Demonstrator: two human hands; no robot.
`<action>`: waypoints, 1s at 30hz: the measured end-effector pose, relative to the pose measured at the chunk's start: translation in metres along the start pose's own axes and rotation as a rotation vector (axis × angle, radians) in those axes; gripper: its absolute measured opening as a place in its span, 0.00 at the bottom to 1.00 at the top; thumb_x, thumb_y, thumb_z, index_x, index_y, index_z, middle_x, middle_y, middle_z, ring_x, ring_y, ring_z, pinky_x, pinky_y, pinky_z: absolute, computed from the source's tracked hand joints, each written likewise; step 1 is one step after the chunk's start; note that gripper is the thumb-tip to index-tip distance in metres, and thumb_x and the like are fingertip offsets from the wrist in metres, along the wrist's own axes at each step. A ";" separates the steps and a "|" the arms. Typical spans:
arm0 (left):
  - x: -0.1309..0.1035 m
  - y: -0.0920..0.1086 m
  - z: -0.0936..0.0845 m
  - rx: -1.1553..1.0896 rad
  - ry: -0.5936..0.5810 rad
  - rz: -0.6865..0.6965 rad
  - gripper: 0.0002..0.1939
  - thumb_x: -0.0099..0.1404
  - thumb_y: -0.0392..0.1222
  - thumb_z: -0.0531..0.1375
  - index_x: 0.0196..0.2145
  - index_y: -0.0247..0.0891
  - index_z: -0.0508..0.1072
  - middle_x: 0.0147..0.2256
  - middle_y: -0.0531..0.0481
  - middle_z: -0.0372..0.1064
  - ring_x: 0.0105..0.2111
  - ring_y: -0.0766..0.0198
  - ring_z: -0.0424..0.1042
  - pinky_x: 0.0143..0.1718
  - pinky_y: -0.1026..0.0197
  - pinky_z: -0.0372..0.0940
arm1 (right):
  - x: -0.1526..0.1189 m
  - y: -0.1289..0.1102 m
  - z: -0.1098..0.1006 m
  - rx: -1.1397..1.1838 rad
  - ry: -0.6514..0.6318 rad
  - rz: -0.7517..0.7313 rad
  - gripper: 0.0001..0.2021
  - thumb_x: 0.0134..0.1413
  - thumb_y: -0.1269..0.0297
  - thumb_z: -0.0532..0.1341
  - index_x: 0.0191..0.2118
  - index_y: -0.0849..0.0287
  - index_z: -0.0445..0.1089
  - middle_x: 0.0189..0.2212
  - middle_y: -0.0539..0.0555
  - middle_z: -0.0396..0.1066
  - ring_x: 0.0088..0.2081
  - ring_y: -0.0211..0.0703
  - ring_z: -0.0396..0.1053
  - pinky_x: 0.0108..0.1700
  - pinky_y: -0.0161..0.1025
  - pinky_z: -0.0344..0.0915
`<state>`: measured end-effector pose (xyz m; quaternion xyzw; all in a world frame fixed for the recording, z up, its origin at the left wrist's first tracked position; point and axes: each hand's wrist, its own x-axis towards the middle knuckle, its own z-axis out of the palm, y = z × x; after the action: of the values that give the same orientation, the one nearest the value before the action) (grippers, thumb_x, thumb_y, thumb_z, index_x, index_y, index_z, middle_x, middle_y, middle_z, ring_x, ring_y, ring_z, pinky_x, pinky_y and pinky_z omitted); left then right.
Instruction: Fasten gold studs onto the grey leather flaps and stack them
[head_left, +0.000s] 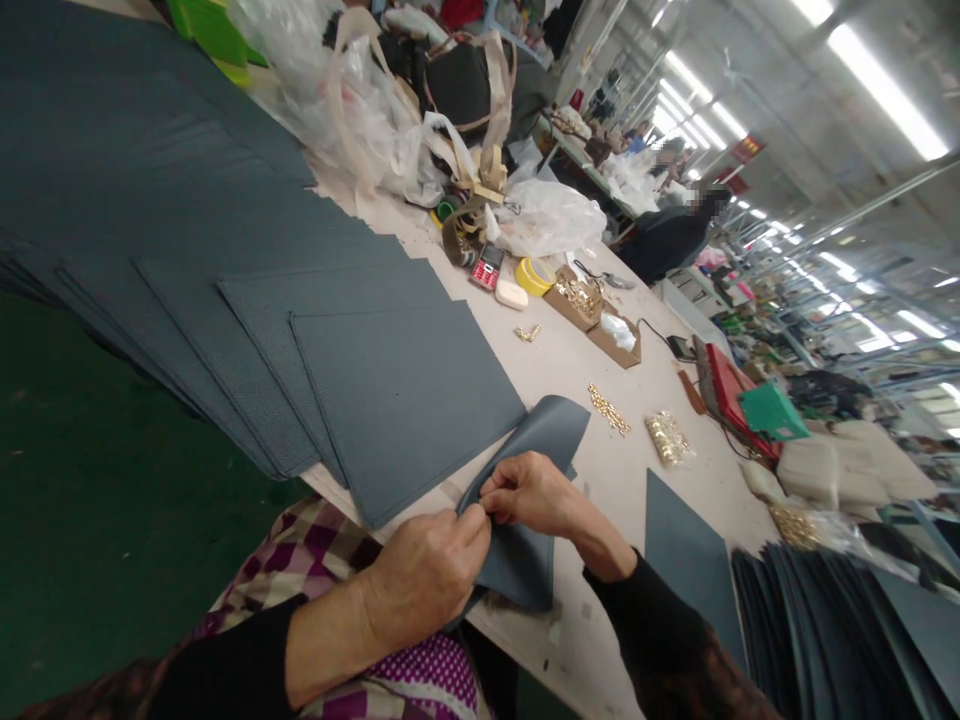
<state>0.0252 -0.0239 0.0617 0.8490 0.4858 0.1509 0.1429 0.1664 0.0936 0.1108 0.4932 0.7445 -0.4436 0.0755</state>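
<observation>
A dark grey-blue leather panel [517, 560] lies bent and curled at the table's near edge. My left hand [431, 560] is closed in a pinch on the panel's edge. Against it, fingertip to fingertip, my right hand [536, 495] pinches the same spot with thumb and forefinger. Whatever small piece may sit between the fingertips is hidden. Just left of my hands, a fanned row of flat leather panels [405, 390] overlaps along the table. Beyond the curled panel lies a scatter of small gold metal pieces [608, 410].
A bag of gold pieces [670, 438] and a stack of panels [817, 630] lie to the right. Farther back are cardboard trays [596, 315], yellow tape [535, 276], a red calculator-like device [487, 268] and plastic bags [551, 215]. A person [667, 240] in dark clothes is in the background.
</observation>
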 end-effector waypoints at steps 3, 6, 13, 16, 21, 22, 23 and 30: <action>0.000 0.000 -0.001 -0.019 -0.020 -0.008 0.19 0.63 0.31 0.49 0.51 0.31 0.68 0.38 0.44 0.70 0.33 0.53 0.73 0.31 0.52 0.71 | 0.004 -0.008 -0.003 -0.064 -0.031 0.071 0.03 0.46 0.72 0.63 0.24 0.61 0.73 0.17 0.48 0.71 0.22 0.35 0.69 0.21 0.27 0.60; 0.000 0.000 -0.004 -0.043 -0.060 -0.027 0.19 0.64 0.30 0.48 0.51 0.31 0.68 0.39 0.44 0.70 0.35 0.52 0.73 0.32 0.50 0.72 | 0.009 -0.014 -0.006 -0.094 -0.044 0.142 0.03 0.44 0.72 0.65 0.23 0.61 0.72 0.16 0.48 0.70 0.21 0.35 0.69 0.20 0.28 0.60; -0.001 0.001 -0.008 -0.091 -0.047 -0.100 0.23 0.57 0.27 0.51 0.50 0.35 0.69 0.43 0.43 0.70 0.40 0.51 0.74 0.41 0.48 0.72 | -0.006 -0.009 0.005 -0.158 0.202 0.104 0.09 0.41 0.64 0.72 0.28 0.59 0.74 0.21 0.47 0.71 0.25 0.37 0.69 0.26 0.31 0.61; -0.001 -0.004 -0.001 -0.058 0.024 -0.090 0.24 0.57 0.26 0.51 0.51 0.36 0.69 0.46 0.43 0.71 0.41 0.52 0.76 0.41 0.49 0.72 | -0.027 0.014 0.013 -0.216 0.545 -0.012 0.14 0.46 0.57 0.71 0.38 0.58 0.74 0.34 0.53 0.74 0.35 0.43 0.72 0.38 0.37 0.66; 0.002 0.003 0.012 -0.059 0.106 -0.025 0.23 0.59 0.27 0.51 0.50 0.38 0.70 0.48 0.43 0.71 0.40 0.53 0.77 0.40 0.51 0.73 | -0.061 0.066 0.020 0.112 0.926 0.067 0.32 0.48 0.60 0.67 0.60 0.58 0.61 0.47 0.59 0.69 0.44 0.48 0.70 0.45 0.44 0.67; 0.004 0.009 0.012 -0.087 0.101 -0.015 0.23 0.59 0.27 0.51 0.50 0.39 0.70 0.47 0.44 0.71 0.40 0.54 0.77 0.39 0.52 0.72 | -0.065 0.075 0.019 0.274 0.883 0.075 0.34 0.47 0.63 0.66 0.61 0.57 0.60 0.41 0.56 0.71 0.38 0.45 0.70 0.40 0.41 0.68; 0.005 0.015 0.011 -0.135 0.093 0.000 0.22 0.60 0.27 0.52 0.50 0.40 0.70 0.47 0.45 0.70 0.39 0.55 0.76 0.40 0.53 0.72 | -0.070 0.083 0.017 0.415 0.841 0.070 0.34 0.46 0.65 0.65 0.62 0.58 0.59 0.35 0.51 0.70 0.32 0.41 0.69 0.35 0.38 0.67; 0.007 0.051 -0.018 -0.576 0.089 -0.036 0.06 0.69 0.40 0.53 0.38 0.40 0.70 0.36 0.50 0.68 0.37 0.62 0.71 0.42 0.59 0.65 | -0.171 0.157 -0.045 0.327 1.087 0.205 0.33 0.43 0.61 0.65 0.58 0.60 0.65 0.25 0.47 0.68 0.26 0.40 0.66 0.30 0.37 0.61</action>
<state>0.0612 -0.0408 0.0991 0.7572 0.4436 0.3171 0.3596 0.3933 0.0311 0.1395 0.7252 0.5464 -0.2262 -0.3527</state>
